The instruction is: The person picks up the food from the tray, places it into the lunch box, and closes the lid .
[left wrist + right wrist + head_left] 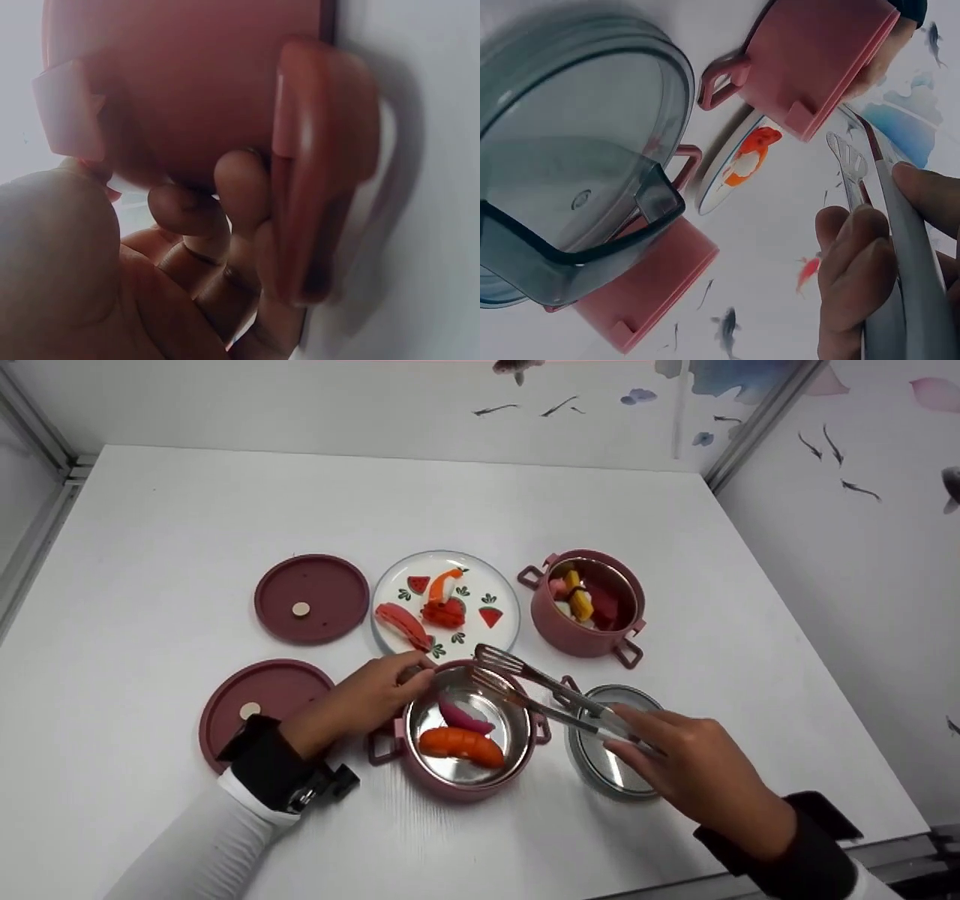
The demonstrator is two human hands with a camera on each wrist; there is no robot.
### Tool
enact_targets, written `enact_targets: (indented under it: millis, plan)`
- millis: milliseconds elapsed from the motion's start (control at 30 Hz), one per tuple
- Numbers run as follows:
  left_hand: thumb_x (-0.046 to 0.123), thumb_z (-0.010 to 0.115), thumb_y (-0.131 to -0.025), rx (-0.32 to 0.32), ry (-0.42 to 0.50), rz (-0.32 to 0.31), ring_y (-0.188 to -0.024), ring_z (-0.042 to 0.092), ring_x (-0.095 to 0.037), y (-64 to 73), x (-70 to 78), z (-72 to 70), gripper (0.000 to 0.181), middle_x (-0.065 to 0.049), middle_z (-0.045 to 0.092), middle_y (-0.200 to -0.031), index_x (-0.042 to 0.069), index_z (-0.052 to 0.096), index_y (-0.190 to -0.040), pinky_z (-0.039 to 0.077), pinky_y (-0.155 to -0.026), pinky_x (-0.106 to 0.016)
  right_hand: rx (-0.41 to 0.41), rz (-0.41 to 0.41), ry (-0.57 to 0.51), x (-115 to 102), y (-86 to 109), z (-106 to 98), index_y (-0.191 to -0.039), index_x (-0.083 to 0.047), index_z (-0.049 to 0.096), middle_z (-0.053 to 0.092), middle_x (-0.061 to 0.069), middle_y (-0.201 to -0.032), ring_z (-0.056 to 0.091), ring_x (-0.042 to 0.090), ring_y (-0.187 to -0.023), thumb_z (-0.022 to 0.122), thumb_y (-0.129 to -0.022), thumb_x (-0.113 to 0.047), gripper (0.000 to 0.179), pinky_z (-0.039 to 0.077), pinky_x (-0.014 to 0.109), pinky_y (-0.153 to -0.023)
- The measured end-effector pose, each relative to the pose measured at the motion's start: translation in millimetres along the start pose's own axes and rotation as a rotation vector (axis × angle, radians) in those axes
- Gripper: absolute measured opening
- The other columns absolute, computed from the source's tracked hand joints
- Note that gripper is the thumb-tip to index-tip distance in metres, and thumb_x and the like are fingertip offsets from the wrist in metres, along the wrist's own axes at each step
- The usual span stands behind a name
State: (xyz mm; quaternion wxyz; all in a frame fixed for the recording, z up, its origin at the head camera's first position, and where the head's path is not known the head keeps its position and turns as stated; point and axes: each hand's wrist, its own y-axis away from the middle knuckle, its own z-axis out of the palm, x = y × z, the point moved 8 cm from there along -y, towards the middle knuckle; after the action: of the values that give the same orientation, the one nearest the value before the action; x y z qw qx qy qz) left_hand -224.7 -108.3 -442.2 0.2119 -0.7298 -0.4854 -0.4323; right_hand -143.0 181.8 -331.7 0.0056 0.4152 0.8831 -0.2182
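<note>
My left hand (379, 690) grips the left side of a pink pot (465, 793), thumb near the rim. In the left wrist view its curled fingers (241, 184) meet the pot wall beside a handle (315, 142). A purple toy piece (459, 716) and an orange segmented one (461, 746) lie inside the pot. My right hand (694, 757) holds metal tongs with grey grips (559, 688). Their slotted tips stand apart over the pot's far rim, nothing between them. The right wrist view shows the thumb and fingers around the tongs' grips (907, 270).
Behind the pot, a plate (390, 577) bears toy sushi (403, 626). A second pink pot (581, 639) with several food pieces stands back right. Two dark red lids (330, 592) lie at the left. Under my right hand sits a round container with a clear lid (622, 769).
</note>
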Motion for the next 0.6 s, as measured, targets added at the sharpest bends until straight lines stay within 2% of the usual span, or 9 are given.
enact_targets:
  millis: [133,267,400,500,600]
  plan:
    - [0.036,0.047,-0.106,-0.006,0.011,-0.003,-0.101,0.058,-0.018,0.4,-1.1,0.7,0.027,-0.002,0.065,-0.107,0.020,0.064,-0.120,0.045,-0.089,-0.036,-0.037,0.004,0.023,13,-22.0,8,-0.117,-0.003,0.071,0.074,0.004,-0.083,0.061,0.004,-0.063,0.084,-0.081,-0.017,0.041,0.051,0.019,-0.056]
    - [0.037,0.047,-0.105,-0.006,0.013,0.001,-0.099,0.058,-0.018,-0.9,0.1,0.3,0.028,-0.002,0.065,-0.106,0.020,0.063,-0.120,0.046,-0.088,-0.036,-0.137,0.036,0.048,26,-48.3,18,-0.119,-0.002,0.067,0.071,0.007,-0.079,0.060,0.011,-0.062,0.078,-0.086,-0.022,0.040,0.054,0.028,-0.057]
    - [0.037,0.047,-0.105,-0.007,0.006,-0.006,-0.097,0.058,-0.018,-1.3,0.4,0.7,0.027,-0.001,0.066,-0.105,0.020,0.063,-0.120,0.045,-0.087,-0.036,-0.266,0.106,0.045,38,-69.2,30,-0.119,-0.002,0.065,0.067,0.005,-0.075,0.054,0.013,-0.060,0.073,-0.086,-0.023,0.040,0.052,0.029,-0.058]
    - [0.037,0.047,-0.106,-0.018,-0.008,-0.008,-0.097,0.058,-0.018,-0.9,-0.4,2.2,0.028,-0.002,0.065,-0.107,0.019,0.063,-0.121,0.045,-0.087,-0.036,-0.347,0.154,0.050,43,-78.2,40,-0.121,-0.004,0.063,0.065,0.003,-0.074,0.055,0.015,-0.062,0.073,-0.086,-0.026,0.043,0.054,0.031,-0.060]
    - [0.038,0.046,-0.105,-0.018,-0.021,-0.009,-0.097,0.057,-0.018,-1.8,-1.3,1.2,0.029,-0.003,0.065,-0.107,0.019,0.063,-0.122,0.044,-0.086,-0.036,-0.375,0.174,0.067,46,-85.1,48,-0.124,-0.007,0.062,0.064,0.002,-0.074,0.056,0.015,-0.062,0.073,-0.086,-0.029,0.045,0.055,0.033,-0.060]
